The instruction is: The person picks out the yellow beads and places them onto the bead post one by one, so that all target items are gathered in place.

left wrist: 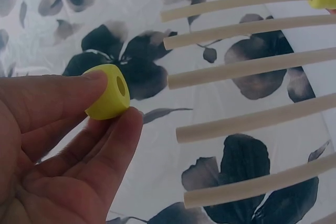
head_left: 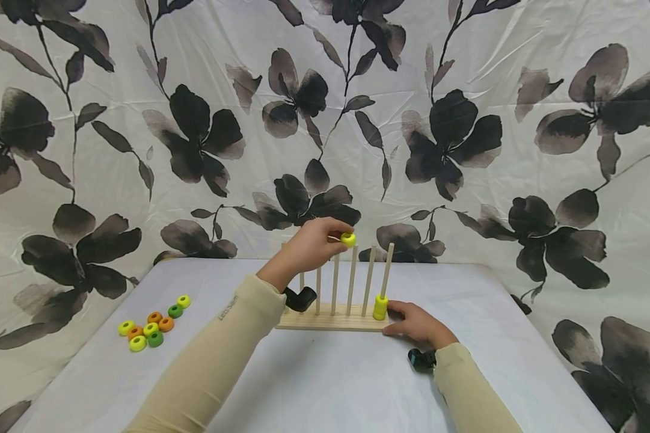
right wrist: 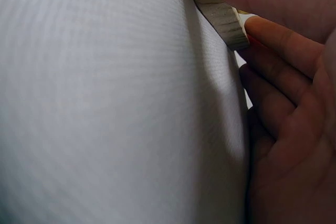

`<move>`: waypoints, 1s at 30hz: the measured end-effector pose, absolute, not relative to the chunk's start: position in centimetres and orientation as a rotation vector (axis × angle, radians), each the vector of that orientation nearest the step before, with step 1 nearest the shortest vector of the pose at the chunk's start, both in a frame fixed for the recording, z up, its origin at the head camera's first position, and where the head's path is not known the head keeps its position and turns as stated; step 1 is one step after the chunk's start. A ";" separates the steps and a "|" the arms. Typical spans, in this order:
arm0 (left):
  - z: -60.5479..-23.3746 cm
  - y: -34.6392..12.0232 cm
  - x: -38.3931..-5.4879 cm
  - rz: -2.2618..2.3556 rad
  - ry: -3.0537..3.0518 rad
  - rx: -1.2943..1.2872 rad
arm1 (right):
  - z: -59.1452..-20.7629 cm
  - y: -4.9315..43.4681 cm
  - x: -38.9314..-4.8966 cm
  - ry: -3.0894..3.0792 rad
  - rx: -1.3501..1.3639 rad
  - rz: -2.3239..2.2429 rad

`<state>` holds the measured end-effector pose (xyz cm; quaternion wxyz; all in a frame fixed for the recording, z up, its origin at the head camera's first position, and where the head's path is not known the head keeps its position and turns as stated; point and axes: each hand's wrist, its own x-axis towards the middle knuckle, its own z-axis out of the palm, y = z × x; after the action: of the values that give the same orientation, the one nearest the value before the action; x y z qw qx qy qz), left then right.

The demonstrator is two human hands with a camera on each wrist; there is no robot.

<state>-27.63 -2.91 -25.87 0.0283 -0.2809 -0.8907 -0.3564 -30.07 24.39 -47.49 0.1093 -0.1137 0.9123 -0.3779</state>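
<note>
My left hand (head_left: 312,245) pinches a yellow bead (head_left: 349,240) between thumb and fingers, up by the tops of the wooden pegs. In the left wrist view the hole of the held bead (left wrist: 107,102) faces the peg tips, and a gap lies between them. The wooden peg stand (head_left: 330,325) has a row of several upright pegs. Yellow beads (head_left: 380,308) sit stacked low on the rightmost peg. My right hand (head_left: 419,325) holds the right end of the stand, and the right wrist view shows the base end (right wrist: 226,24) between thumb and fingers.
A loose group of yellow, orange and green beads (head_left: 151,329) lies on the left of the white-covered table (head_left: 325,385). Behind the table hangs a floral cloth (head_left: 384,150). My left forearm crosses in front of the stand's left pegs.
</note>
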 end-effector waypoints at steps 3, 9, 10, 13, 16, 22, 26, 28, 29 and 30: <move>-25.9 -2.4 -27.9 -1.089 -2.749 -0.878 | -47.5 24.4 -30.1 2.682 -0.342 -1.118; -25.8 -1.4 -28.2 -1.086 -2.767 -0.877 | -47.4 24.4 -30.1 2.684 -0.345 -1.115; -25.8 -1.3 -28.3 -1.085 -2.771 -0.877 | -47.4 24.4 -30.1 2.682 -0.342 -1.118; -25.9 -0.9 -28.4 -1.064 -2.775 -0.886 | -47.4 24.4 -30.2 2.673 -0.333 -1.125; -26.0 -0.4 -28.6 -1.049 -2.782 -0.894 | -47.5 24.4 -30.2 2.666 -0.321 -1.126; -26.1 0.6 -28.9 -1.056 -2.773 -0.908 | -47.3 24.4 -30.2 2.659 -0.307 -1.135; -26.2 1.4 -29.0 -1.052 -2.772 -0.919 | -47.4 24.4 -30.2 2.666 -0.306 -1.130; -26.3 1.7 -29.1 -1.043 -2.772 -0.919 | -47.4 24.4 -30.2 2.667 -0.300 -1.125; -26.3 1.9 -29.1 -1.042 -2.771 -0.919 | -47.4 24.4 -30.2 2.668 -0.296 -1.124; -26.4 2.0 -29.1 -1.041 -2.768 -0.918 | -47.4 24.3 -30.1 2.667 -0.292 -1.124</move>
<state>-29.09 2.00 -26.37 0.0224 -0.2964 -0.8938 -0.3360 -30.15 24.34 -47.38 0.1161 -0.0998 0.9106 -0.3839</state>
